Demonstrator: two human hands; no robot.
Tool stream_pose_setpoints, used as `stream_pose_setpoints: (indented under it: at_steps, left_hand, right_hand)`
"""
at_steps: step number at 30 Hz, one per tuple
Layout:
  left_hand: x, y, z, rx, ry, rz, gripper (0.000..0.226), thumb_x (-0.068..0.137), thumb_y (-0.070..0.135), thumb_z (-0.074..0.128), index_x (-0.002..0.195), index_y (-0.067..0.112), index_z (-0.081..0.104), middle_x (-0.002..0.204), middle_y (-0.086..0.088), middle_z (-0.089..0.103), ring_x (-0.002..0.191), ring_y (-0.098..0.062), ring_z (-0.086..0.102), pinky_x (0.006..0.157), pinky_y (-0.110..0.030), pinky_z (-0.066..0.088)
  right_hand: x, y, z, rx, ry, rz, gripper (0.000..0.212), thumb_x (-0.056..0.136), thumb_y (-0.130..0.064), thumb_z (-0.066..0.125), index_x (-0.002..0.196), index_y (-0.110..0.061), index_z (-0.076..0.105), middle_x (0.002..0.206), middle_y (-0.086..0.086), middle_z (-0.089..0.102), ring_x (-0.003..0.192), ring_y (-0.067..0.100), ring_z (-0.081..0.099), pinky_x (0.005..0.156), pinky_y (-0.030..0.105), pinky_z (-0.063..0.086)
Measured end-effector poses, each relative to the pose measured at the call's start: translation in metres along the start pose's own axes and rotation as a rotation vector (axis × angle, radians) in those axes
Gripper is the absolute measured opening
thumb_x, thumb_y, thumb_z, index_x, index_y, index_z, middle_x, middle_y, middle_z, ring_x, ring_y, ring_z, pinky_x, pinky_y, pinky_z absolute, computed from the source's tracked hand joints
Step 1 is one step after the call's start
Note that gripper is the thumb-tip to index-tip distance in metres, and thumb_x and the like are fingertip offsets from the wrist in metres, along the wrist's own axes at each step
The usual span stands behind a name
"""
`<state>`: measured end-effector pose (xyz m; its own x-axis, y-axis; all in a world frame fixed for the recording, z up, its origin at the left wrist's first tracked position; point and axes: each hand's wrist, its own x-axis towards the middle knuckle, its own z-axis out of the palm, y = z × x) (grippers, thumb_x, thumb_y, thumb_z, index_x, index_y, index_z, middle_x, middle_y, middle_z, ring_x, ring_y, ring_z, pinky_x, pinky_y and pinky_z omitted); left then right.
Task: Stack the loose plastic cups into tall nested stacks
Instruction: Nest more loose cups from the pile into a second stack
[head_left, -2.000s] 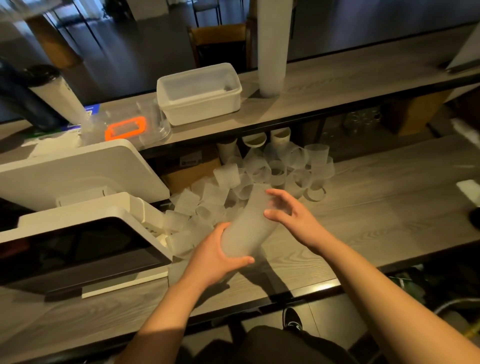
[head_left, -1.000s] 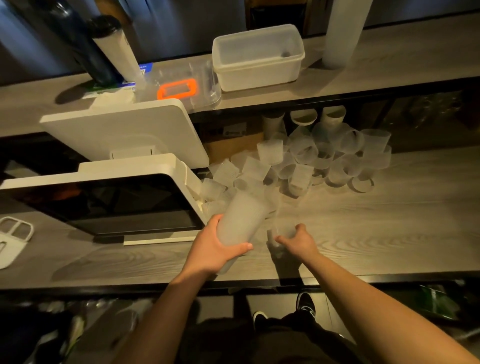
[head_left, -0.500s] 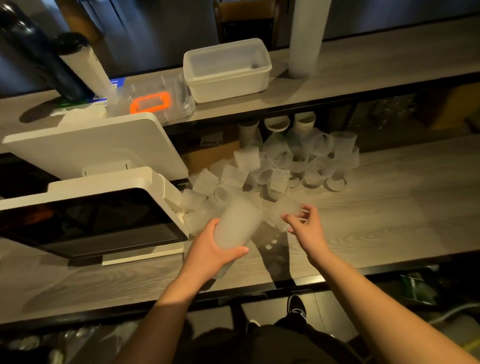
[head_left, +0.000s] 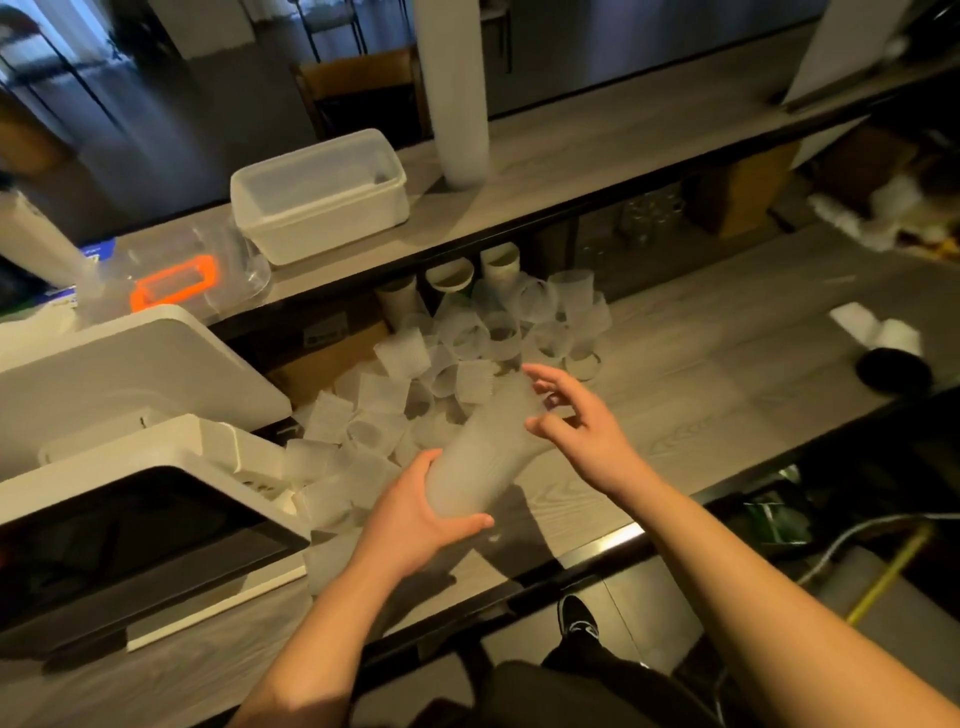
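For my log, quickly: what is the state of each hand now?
Left hand: closed around the nested cup stack.
Right hand: open, fingers spread at the stack's top end, holding nothing.

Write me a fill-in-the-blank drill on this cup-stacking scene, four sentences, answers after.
1. The left hand grips the lower end of the nested ____.
2. The right hand is at the stack's ____ end, fingers spread.
3. The loose cups lie in a pile on the ____.
4. The white tub sits on the ____ above the counter.

Missing words: stack; upper; counter; shelf
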<state>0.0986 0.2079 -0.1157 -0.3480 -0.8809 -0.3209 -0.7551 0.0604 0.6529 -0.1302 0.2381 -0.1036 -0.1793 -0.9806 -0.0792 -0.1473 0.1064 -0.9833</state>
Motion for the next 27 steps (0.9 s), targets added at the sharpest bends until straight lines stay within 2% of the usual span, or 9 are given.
stream_pose_setpoints:
  at_steps: [3,6,10,14,16,18,21,24,27]
  left_hand:
    - [0.002,0.006,0.004,0.005,-0.025,0.044,0.091,0.052,0.061,0.084,0.13,0.037,0.043,0.116,0.014,0.055,0.104,-0.01,0.056,0.085,-0.038,0.054]
    - [0.004,0.009,0.006,0.017,-0.035,0.08,0.084,0.053,0.058,0.086,0.124,0.041,0.044,0.114,0.017,0.056,0.102,-0.008,0.056,0.083,-0.034,0.052]
    - [0.005,0.014,0.011,0.043,-0.066,0.111,0.083,0.052,0.063,0.084,0.121,0.046,0.042,0.113,0.021,0.055,0.101,-0.004,0.055,0.084,-0.035,0.054]
    - [0.005,0.015,0.014,0.02,-0.067,0.111,0.084,0.051,0.065,0.083,0.122,0.045,0.043,0.113,0.022,0.055,0.101,-0.003,0.055,0.083,-0.035,0.055]
    - [0.006,0.013,0.013,0.018,-0.061,0.108,0.082,0.052,0.064,0.083,0.121,0.045,0.043,0.112,0.023,0.055,0.1,-0.001,0.055,0.083,-0.035,0.055]
    - [0.006,0.01,0.012,0.016,-0.05,0.099,0.081,0.053,0.062,0.085,0.12,0.045,0.042,0.111,0.022,0.055,0.099,-0.001,0.055,0.082,-0.033,0.054]
    - [0.009,0.007,0.007,-0.016,-0.014,0.076,0.087,0.052,0.064,0.083,0.126,0.039,0.045,0.113,0.017,0.056,0.101,-0.006,0.056,0.08,-0.032,0.052]
    - [0.014,0.008,0.003,-0.03,0.002,0.055,0.084,0.057,0.059,0.086,0.126,0.036,0.045,0.112,0.015,0.055,0.101,-0.008,0.056,0.081,-0.033,0.053]
    - [0.023,0.009,0.002,-0.051,0.023,0.031,0.084,0.059,0.055,0.088,0.128,0.034,0.045,0.114,0.014,0.055,0.102,-0.009,0.055,0.081,-0.033,0.051]
  right_hand:
    - [-0.003,0.0,-0.01,-0.03,-0.03,0.0,0.054,0.075,-0.038,0.059,0.129,-0.044,0.053,0.125,-0.007,0.052,0.108,0.002,0.05,0.081,0.016,0.044]
    - [-0.006,0.002,-0.017,-0.037,-0.033,0.018,0.058,0.071,-0.044,0.058,0.129,-0.041,0.054,0.126,-0.003,0.053,0.11,0.007,0.051,0.085,0.019,0.046]
    - [-0.011,0.005,-0.015,-0.086,-0.092,0.075,0.056,0.075,-0.039,0.058,0.131,-0.04,0.052,0.127,-0.002,0.05,0.112,0.005,0.049,0.095,0.027,0.047]
    - [-0.015,0.009,-0.008,-0.113,-0.201,0.099,0.07,0.075,-0.071,0.052,0.138,-0.043,0.048,0.132,-0.012,0.048,0.119,-0.002,0.045,0.1,0.025,0.041]
    - [-0.014,0.01,-0.006,-0.101,-0.222,0.106,0.074,0.076,-0.077,0.047,0.142,-0.043,0.045,0.137,-0.015,0.047,0.123,-0.005,0.043,0.105,0.026,0.038]
    - [-0.012,0.009,-0.004,-0.078,-0.213,0.112,0.068,0.085,-0.075,0.044,0.145,-0.042,0.043,0.142,-0.016,0.044,0.124,-0.008,0.041,0.105,0.023,0.035]
    - [-0.006,0.01,0.0,-0.034,-0.151,0.117,0.059,0.092,-0.064,0.043,0.146,-0.042,0.039,0.137,-0.019,0.043,0.117,-0.016,0.04,0.097,0.012,0.032]
    - [0.006,0.02,0.002,-0.032,-0.071,0.12,0.06,0.091,-0.063,0.045,0.146,-0.037,0.043,0.139,-0.013,0.049,0.123,-0.007,0.045,0.107,0.026,0.037]
    - [0.021,0.032,-0.002,-0.018,-0.011,0.147,0.058,0.095,-0.061,0.047,0.144,-0.031,0.047,0.137,-0.011,0.053,0.125,0.002,0.049,0.109,0.035,0.041]
